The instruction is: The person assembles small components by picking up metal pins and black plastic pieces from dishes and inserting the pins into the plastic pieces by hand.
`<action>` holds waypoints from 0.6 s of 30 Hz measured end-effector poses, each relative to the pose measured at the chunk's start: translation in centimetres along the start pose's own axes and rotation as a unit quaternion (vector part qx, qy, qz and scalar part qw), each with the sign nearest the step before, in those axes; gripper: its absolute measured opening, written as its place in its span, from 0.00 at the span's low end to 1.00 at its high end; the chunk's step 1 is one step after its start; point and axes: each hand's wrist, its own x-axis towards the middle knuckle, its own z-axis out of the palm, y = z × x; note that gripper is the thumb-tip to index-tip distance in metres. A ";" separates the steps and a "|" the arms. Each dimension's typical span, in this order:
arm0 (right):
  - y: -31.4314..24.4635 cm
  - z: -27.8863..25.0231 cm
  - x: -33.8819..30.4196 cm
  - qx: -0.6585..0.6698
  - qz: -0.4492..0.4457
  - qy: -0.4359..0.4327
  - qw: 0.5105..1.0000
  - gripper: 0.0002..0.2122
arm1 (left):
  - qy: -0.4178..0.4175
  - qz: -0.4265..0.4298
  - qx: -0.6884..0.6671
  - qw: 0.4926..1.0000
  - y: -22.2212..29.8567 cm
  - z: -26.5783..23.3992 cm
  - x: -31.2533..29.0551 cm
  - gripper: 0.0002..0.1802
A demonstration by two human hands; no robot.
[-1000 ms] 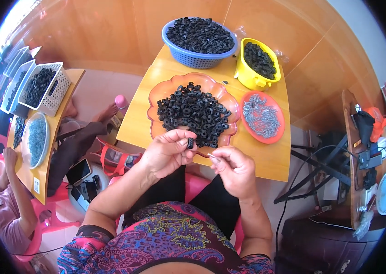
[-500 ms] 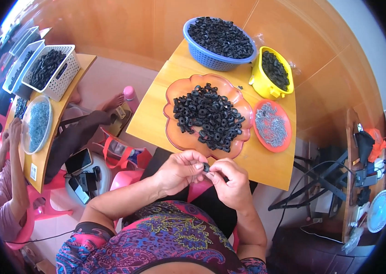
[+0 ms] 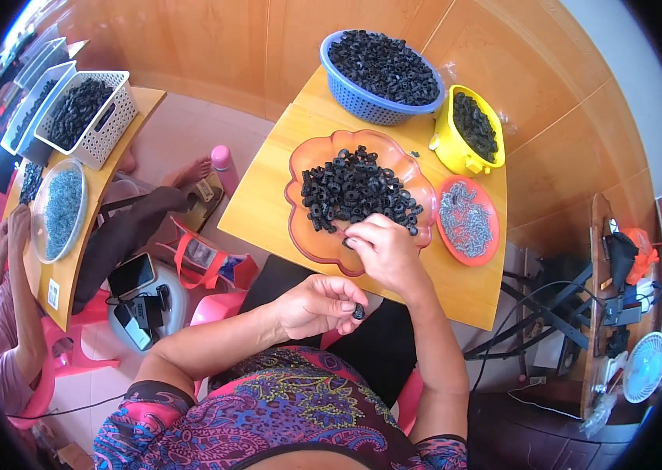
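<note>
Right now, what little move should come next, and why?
Perhaps the right hand should lift something from the black pile in the orange tray: its fingers are at the pile's near edge, while the left hand holds a black piece.

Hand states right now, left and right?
Left hand: closed, holding a small black rounded part.
Right hand: over the translucent orange scalloped tray; whether gripping anything, can't tell.

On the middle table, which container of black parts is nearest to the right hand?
The orange scalloped tray: the right hand is over its near side, while the blue basket and yellow bucket stand farther back.
</note>
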 end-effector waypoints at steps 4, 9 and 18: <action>1.4 2.8 2.3 -0.125 0.011 -0.075 0.989 0.05 | -0.018 0.022 -0.001 1.000 0.5 -0.4 0.0 0.10; 1.5 3.9 3.0 -0.213 0.014 -0.105 0.971 0.04 | -0.021 0.045 0.000 0.999 1.2 -0.4 0.0 0.10; 0.2 -0.6 -1.5 0.204 0.212 -0.024 0.956 0.03 | -0.019 0.057 -0.028 0.998 1.6 -0.9 0.2 0.09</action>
